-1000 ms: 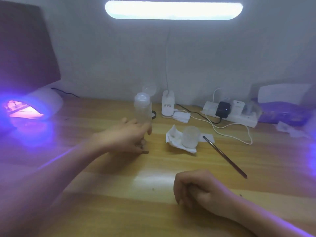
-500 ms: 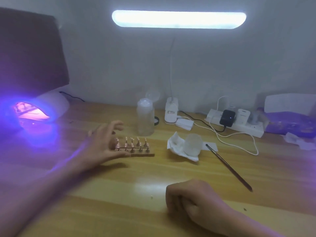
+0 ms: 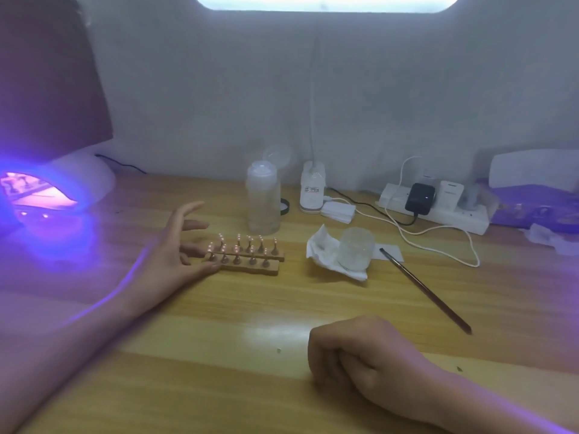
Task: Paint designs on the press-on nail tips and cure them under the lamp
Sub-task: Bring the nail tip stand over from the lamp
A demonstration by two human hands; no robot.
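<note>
Wooden nail-tip strips (image 3: 250, 268): L hand (image 3: 169, 255) spread, thumb touching; R hand (image 3: 360, 355) fisted. Lamp-base label (image 3: 313, 190) unreadable.

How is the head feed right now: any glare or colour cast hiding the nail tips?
Head view: purple glow from the curing lamp washes the left side and the left hand; the desk light is blown out at the top edge and leaves a glare patch on the table; the nail tips are soft and small, designs unreadable.
</note>
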